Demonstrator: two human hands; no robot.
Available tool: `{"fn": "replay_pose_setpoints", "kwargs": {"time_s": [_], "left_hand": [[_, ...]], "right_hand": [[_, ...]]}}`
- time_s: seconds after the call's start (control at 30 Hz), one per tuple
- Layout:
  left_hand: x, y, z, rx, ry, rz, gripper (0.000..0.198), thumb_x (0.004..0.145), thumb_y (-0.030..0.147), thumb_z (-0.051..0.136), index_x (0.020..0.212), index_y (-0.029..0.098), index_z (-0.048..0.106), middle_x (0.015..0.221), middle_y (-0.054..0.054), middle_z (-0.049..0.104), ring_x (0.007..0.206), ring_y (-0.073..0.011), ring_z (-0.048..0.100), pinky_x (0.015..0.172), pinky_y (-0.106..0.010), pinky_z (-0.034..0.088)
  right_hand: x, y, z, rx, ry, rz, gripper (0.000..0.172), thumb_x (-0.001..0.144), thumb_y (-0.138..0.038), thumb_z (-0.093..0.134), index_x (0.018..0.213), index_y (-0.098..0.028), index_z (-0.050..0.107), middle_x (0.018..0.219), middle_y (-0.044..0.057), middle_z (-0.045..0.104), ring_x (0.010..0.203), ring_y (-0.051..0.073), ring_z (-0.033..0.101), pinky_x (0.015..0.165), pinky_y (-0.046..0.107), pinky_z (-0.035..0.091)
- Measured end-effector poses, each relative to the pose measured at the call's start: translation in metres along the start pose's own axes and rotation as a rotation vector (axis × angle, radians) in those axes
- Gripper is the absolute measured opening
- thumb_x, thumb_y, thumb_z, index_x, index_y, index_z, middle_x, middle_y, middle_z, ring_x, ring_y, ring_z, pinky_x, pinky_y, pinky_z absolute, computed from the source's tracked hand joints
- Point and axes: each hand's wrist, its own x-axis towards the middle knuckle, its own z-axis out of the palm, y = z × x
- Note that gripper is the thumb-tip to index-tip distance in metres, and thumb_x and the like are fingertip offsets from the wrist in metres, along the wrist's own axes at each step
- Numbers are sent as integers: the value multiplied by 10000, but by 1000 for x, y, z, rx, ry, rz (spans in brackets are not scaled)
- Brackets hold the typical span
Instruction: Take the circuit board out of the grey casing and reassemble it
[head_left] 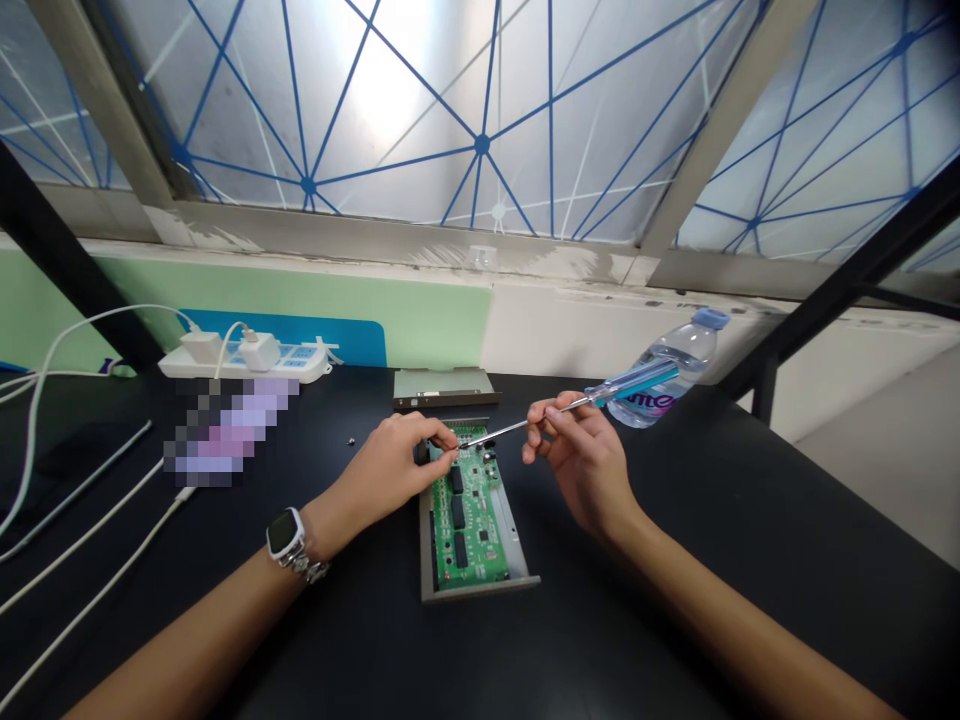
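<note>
A green circuit board (471, 520) lies in an open grey metal case (480, 586) on the black table. My left hand (394, 470), with a watch on its wrist, rests at the board's far left corner, fingertips pinched together on something too small to make out. My right hand (577, 455) grips a screwdriver (592, 395) with a clear blue handle; its thin shaft slants down left and the tip meets the board's far edge beside my left fingertips.
The case's grey lid (444, 387) lies just behind the board. A water bottle (667, 370) lies on its side at the right. A white power strip (244, 358) with plugs, white cables (82, 545) and a small screw (351, 440) sit to the left.
</note>
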Motion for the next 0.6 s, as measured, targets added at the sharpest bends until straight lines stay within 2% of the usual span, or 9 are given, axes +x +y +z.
{"fn": "replay_pose_setpoints", "kwargs": {"time_s": [0.2,0.37,0.6], "left_hand": [[0,0,1,-33,28,36,88,896,264,633,926,235,712,941,-34,751,881,-200,682,808,-369,530],[1,-1,-2,-99,56,73,179,875,273,653,1044,214,664,991,-44,735,874,-187,677,807,-354,548],[1,2,-3,-138,40,69,56,876,201,620,906,202,666,874,-5,711,804,-147,648,766,-298,527]], "right_hand": [[2,0,-2,20,20,20,217,779,-194,725,838,-241,522,783,-10,646,616,147,547,521,291,508],[5,0,-5,50,42,38,214,781,-184,714,832,-239,513,784,-6,646,622,149,549,523,283,498],[6,0,-5,86,76,72,203,767,-147,701,825,-227,525,780,1,653,618,150,546,517,279,488]]}}
